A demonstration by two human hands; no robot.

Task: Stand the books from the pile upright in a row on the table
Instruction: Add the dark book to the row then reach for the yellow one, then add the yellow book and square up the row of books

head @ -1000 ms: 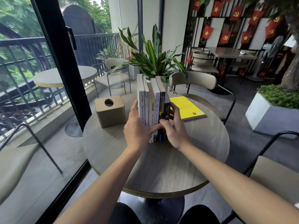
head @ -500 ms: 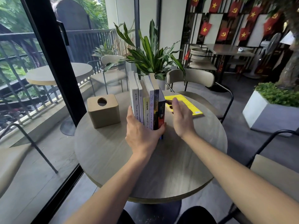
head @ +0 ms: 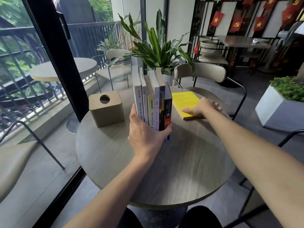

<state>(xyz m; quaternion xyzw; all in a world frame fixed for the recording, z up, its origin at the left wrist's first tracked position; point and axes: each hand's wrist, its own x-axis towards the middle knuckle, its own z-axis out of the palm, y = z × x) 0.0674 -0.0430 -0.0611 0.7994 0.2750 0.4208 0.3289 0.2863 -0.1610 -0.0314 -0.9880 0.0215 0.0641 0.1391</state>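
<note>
Right of the upright row of paperback books [head: 153,102], the flat yellow book [head: 184,100] lies under the spread, flat right hand [head: 203,106]. Its long axis runs away from the person. The left hand [head: 146,134] clasps the row's base.

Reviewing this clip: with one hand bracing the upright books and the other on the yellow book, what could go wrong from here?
1. The row of upright books has no bookend; only the left hand braces it, so letting go may topple it.
2. The right hand lies flat on the yellow book, not gripping; lifting one-handed could let it slip.
3. Inserting it may push the row toward the tissue box.
</note>
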